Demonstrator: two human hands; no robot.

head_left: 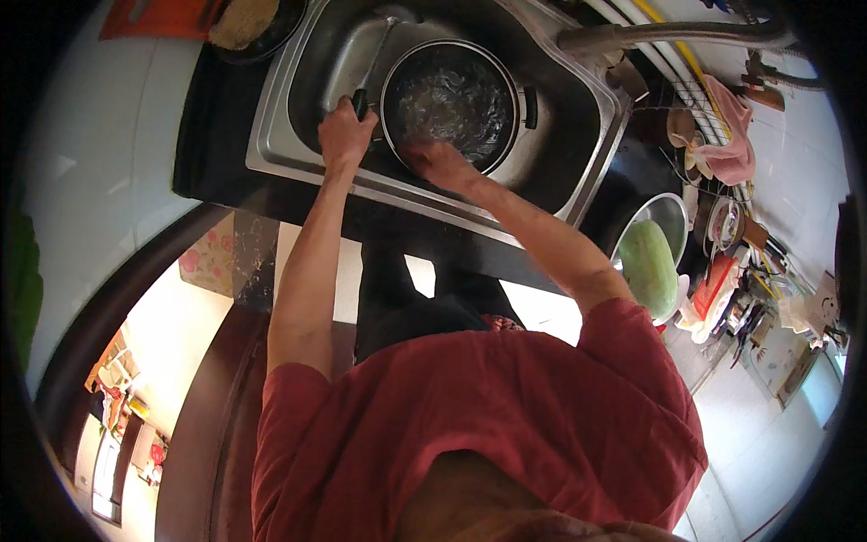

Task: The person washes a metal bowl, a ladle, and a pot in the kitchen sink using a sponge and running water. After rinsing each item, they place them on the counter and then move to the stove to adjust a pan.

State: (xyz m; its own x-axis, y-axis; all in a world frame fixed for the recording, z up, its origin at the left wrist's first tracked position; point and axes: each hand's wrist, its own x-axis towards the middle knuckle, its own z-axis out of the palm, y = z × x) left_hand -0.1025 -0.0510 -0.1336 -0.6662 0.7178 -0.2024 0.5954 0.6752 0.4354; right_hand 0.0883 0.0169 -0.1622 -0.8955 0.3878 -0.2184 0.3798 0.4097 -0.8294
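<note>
We judge that the step in hand is rinsing the inside of 1 dark round pot [508, 99], where we see stirred, rippling water [456, 95]. The pot is in the metal sink [542, 172], around its middle and close to its front edge.

The left hand [347, 135] is gripping what we take for the pot's black left handle [360, 104]. The right hand [438, 164] reaches over the pot's near rim; its fingers are blurred, so we cannot tell if they are curled around something.

In our judgement, the next move calls for the left hand to hold the pot steady and level, while the right hand follows the inner wall.

We count 2 hands, 1 sink and 1 pot with 2 side handles, the black right handle [530, 107] being free. On the bench [203, 154], beyond the sink's right edge, we count 1 metal bowl [673, 200] with 1 long green melon [648, 266] in it. Near the sink's rear edge there is 1 faucet [668, 36].
</note>
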